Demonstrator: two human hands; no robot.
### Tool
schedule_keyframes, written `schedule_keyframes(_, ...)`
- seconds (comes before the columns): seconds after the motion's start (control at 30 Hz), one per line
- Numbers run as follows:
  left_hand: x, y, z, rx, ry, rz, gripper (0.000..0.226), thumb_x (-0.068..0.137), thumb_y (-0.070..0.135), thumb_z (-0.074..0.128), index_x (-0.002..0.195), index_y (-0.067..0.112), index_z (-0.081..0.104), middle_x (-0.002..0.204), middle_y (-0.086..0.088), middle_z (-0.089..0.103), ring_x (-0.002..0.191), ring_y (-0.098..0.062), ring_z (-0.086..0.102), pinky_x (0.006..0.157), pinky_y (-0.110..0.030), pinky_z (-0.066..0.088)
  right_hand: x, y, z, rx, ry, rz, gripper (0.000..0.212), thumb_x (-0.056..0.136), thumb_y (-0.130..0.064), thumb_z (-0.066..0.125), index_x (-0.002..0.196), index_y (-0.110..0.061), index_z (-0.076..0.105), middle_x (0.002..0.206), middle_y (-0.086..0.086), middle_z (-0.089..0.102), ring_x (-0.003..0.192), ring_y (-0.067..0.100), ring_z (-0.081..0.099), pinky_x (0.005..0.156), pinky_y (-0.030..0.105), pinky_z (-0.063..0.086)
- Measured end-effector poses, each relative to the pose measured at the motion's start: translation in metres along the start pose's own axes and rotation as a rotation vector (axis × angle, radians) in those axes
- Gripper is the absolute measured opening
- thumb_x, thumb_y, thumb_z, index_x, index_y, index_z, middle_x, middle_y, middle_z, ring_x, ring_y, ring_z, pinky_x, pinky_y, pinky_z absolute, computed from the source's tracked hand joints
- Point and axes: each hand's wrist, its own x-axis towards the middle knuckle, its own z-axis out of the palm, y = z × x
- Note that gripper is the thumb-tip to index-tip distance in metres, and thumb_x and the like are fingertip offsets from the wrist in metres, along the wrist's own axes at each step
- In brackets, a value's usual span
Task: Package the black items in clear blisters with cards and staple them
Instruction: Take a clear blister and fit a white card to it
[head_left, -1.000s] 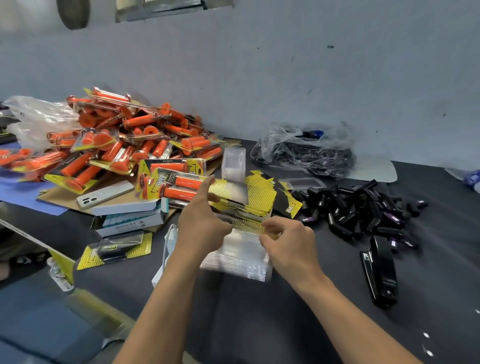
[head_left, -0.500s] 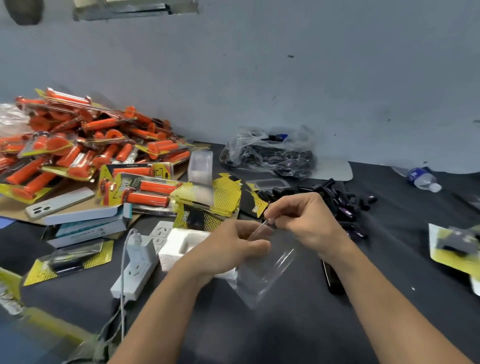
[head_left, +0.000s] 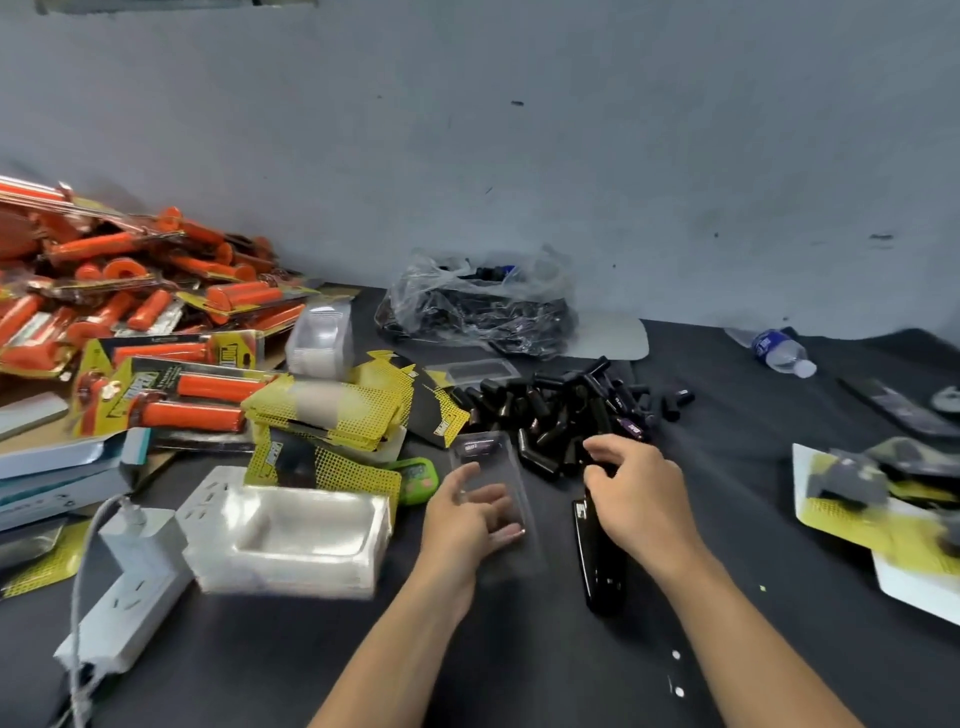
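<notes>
The left hand (head_left: 470, 514), fingers spread, steadies the blister (head_left: 483, 452) just beside the black items (head_left: 561, 410); the right hand (head_left: 636, 486) curls at the pile's edge, grip not determinable; advise lifting one item only and seating it fully before carding.

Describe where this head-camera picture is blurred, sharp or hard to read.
Head view: motion blur smears the white blister stack and the packs at the right edge; the black items look fairly sharp; the clear blister under the left hand nearly vanishes against the dark table; lighting is flat, shadows faint.
</notes>
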Motion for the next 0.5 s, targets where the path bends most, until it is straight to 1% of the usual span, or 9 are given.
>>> schedule_keyframes(0.07, 0.012, 0.0, 0.004, -0.041, -0.034, 0.013, 0.063, 0.09, -0.024, 0.047, 0.14, 0.014, 0.052, 0.118, -0.017, 0.068, 0.103, -0.025, 0.071, 0.074, -0.039, 0.065, 0.015, 0.0, 0.0, -0.077, -0.076, 0.022, 0.03, 0.092, -0.022, 0.063, 0.118, -0.029, 0.076, 0.116, -0.01, 0.076, 0.114, 0.017, 0.067, 0.1, 0.033, 0.052)
schedule_keyframes(0.17, 0.026, 0.002, 0.001, -0.129, -0.111, -0.015, 0.064, 0.088, -0.02, 0.05, 0.143, 0.014, 0.051, 0.125, -0.017, 0.068, 0.11, -0.025, 0.071, 0.092, -0.042, 0.06, 0.038, -0.012, 0.007, -0.368, -0.241, -0.043, 0.032, 0.088, -0.023, 0.064, 0.116, -0.033, 0.074, 0.113, -0.008, 0.076, 0.112, 0.021, 0.067, 0.092, 0.033, 0.051)
schedule_keyframes(0.23, 0.032, 0.002, -0.003, -0.171, -0.149, -0.038, 0.06, 0.089, -0.013, 0.051, 0.142, 0.015, 0.053, 0.126, -0.015, 0.07, 0.111, -0.023, 0.072, 0.095, -0.043, 0.058, 0.051, -0.024, 0.02, -0.558, -0.335, -0.119, 0.033, 0.087, -0.02, 0.066, 0.117, -0.032, 0.072, 0.114, -0.002, 0.073, 0.109, 0.025, 0.067, 0.083, 0.034, 0.049)
schedule_keyframes(0.27, 0.033, 0.002, -0.005, -0.191, -0.155, -0.044, 0.056, 0.091, -0.009, 0.05, 0.141, 0.015, 0.054, 0.126, -0.015, 0.071, 0.112, -0.023, 0.072, 0.094, -0.042, 0.058, 0.056, -0.028, 0.028, -0.613, -0.372, -0.143, 0.032, 0.087, -0.019, 0.066, 0.118, -0.028, 0.07, 0.115, 0.002, 0.072, 0.106, 0.028, 0.068, 0.08, 0.035, 0.049)
schedule_keyframes(0.33, 0.035, 0.002, -0.006, -0.229, -0.143, -0.041, 0.045, 0.097, 0.004, 0.05, 0.14, 0.015, 0.057, 0.127, -0.014, 0.071, 0.115, -0.023, 0.07, 0.095, -0.041, 0.057, 0.063, -0.034, 0.043, -0.684, -0.434, -0.164, 0.032, 0.089, -0.018, 0.067, 0.121, -0.02, 0.064, 0.115, 0.007, 0.068, 0.104, 0.031, 0.067, 0.076, 0.037, 0.048)
schedule_keyframes(0.4, 0.035, 0.002, -0.005, -0.238, -0.143, -0.025, 0.038, 0.102, 0.024, 0.05, 0.138, 0.017, 0.06, 0.127, -0.014, 0.071, 0.115, -0.023, 0.069, 0.099, -0.042, 0.054, 0.067, -0.036, 0.054, -0.734, -0.464, -0.184, 0.033, 0.09, -0.016, 0.067, 0.122, -0.017, 0.057, 0.118, 0.009, 0.065, 0.106, 0.033, 0.065, 0.074, 0.039, 0.044)
schedule_keyframes(0.47, 0.036, 0.0, -0.004, -0.212, -0.166, -0.001, 0.042, 0.105, 0.041, 0.045, 0.139, 0.02, 0.06, 0.127, -0.015, 0.071, 0.116, -0.024, 0.068, 0.104, -0.044, 0.05, 0.069, -0.036, 0.057, -0.749, -0.464, -0.201, 0.029, 0.091, -0.013, 0.063, 0.119, -0.017, 0.054, 0.12, 0.011, 0.065, 0.105, 0.034, 0.064, 0.074, 0.039, 0.043)
schedule_keyframes(0.5, 0.036, -0.001, -0.004, -0.197, -0.183, 0.01, 0.045, 0.106, 0.045, 0.04, 0.14, 0.021, 0.057, 0.127, -0.016, 0.071, 0.119, -0.025, 0.067, 0.106, -0.045, 0.048, 0.07, -0.036, 0.056, -0.738, -0.457, -0.195, 0.027, 0.092, -0.013, 0.06, 0.118, -0.018, 0.054, 0.12, 0.011, 0.065, 0.105, 0.034, 0.064, 0.074, 0.039, 0.043)
